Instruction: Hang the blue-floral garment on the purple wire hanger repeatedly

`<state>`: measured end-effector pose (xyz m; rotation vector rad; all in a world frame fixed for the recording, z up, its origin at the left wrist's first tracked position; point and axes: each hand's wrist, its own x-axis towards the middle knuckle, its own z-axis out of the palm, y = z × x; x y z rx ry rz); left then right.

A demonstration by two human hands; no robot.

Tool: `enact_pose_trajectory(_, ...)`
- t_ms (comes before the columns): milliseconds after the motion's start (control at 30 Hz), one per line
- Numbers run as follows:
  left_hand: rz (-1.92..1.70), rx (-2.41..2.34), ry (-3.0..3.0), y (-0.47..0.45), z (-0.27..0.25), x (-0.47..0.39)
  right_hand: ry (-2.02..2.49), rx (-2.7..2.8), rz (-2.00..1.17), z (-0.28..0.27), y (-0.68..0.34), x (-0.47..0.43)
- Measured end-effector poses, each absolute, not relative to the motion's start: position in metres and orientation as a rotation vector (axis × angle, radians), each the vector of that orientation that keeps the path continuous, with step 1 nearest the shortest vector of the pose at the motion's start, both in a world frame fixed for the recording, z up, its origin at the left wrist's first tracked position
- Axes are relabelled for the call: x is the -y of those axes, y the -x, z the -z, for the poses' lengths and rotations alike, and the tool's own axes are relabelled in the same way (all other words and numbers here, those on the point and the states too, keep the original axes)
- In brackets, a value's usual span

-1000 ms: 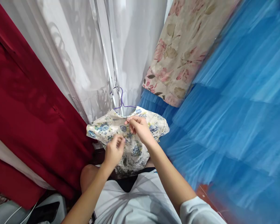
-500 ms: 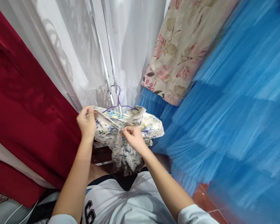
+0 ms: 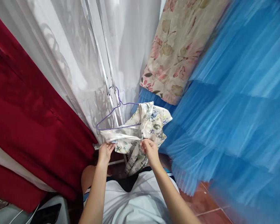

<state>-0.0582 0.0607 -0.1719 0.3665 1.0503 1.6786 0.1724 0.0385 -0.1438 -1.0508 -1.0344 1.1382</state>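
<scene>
A cream garment with a blue and yellow floral print point(image 3: 155, 119) hangs from a purple wire hanger point(image 3: 108, 115). Only its right side covers the hanger; the left arm and part of the lower bar are bare. My left hand point(image 3: 105, 152) is closed on the garment's loose left part, just below the hanger's left corner. With bent fingers, my right hand point(image 3: 151, 151) pinches the garment near its middle. Below the hands the fabric hangs in bunched folds toward my lap.
The hanger hooks onto a white metal frame point(image 3: 102, 56). White sheer cloth point(image 3: 130, 43) hangs behind it, dark red cloth point(image 3: 37, 115) at left. At right hang a pink-flowered cloth point(image 3: 172, 56) and tiered blue tulle point(image 3: 219, 118). Red floor tiles point(image 3: 200, 199) show at lower right.
The garment's left side has come off the hanger, baring its left arm. My left hand has moved down and right, my right hand right and slightly down.
</scene>
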Motion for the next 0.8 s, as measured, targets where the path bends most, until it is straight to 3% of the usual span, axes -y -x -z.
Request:
enact_pose_trajectory(167, -1.508, -1.122, -0.633, 0.02, 0.188, -0.041, 1.103, 0.731, -1.095, 0.181, -0.204, -0.046)
enact_pose_trajectory(367, -1.486, -1.093, -1.374, -0.016, 0.145, -0.024, 1.166, 0.997, -0.957, 0.175, -0.206, -0.036)
enact_pose_trajectory(500, -1.436, -1.021, -1.616, -0.037, 0.116, -0.018, 0.834, 1.524, -1.315, 0.136, -0.187, -0.019)
enact_pose_trajectory(633, -1.397, -0.973, -1.508, -0.027, 0.116, -0.012, 0.74, 1.55, -1.652, 0.111, -0.173, -0.015)
enact_pose_trajectory(800, -0.84, -1.015, -1.569, 0.019, 0.145, 0.013, 0.742, 1.402, -1.758, 0.079, -0.183, -0.021)
